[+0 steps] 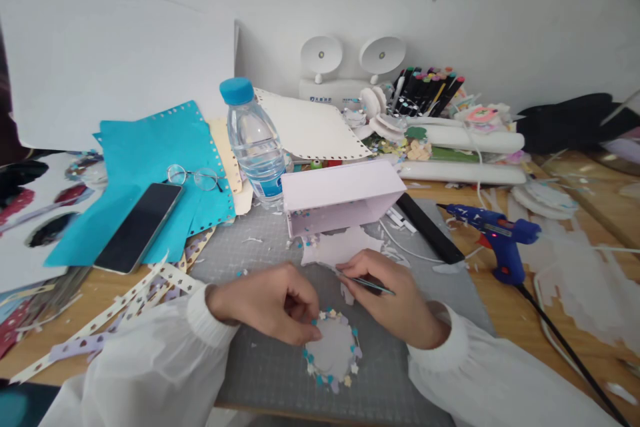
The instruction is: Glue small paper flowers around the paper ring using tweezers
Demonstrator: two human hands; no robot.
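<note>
Pale wall (500, 27) rises behind a crowded wooden desk (507, 320), where a grey cutting mat (280, 380) lies near the person. On that mat, just in front of the 2 hands, sits the round white disc (333, 350), lying flat and ringed with tiny paper flowers in blue, cream and lilac. Its middle is plain, and the ring looks uneven, with some blossoms jutting past the edge. The left hand (280, 303) has its thumb and forefinger brought narrow at the disc's upper left rim; whether they pinch a flower or only steady the edge, I cannot tell. The right hand (387, 293) has its fingers closed around slim tweezers (373, 285), their tips pointing left, at the near edge of a torn-looking lilac paper scrap (345, 247). More small flowers lie at that scrap's left end, below an open lilac box (340, 190). From this, the step in hand looks like fine decorating around the rim; the next move would call for a light grip and careful aim. To the right rests a blue glue gun (495, 230), a red light showing, apart from the hands.
</note>
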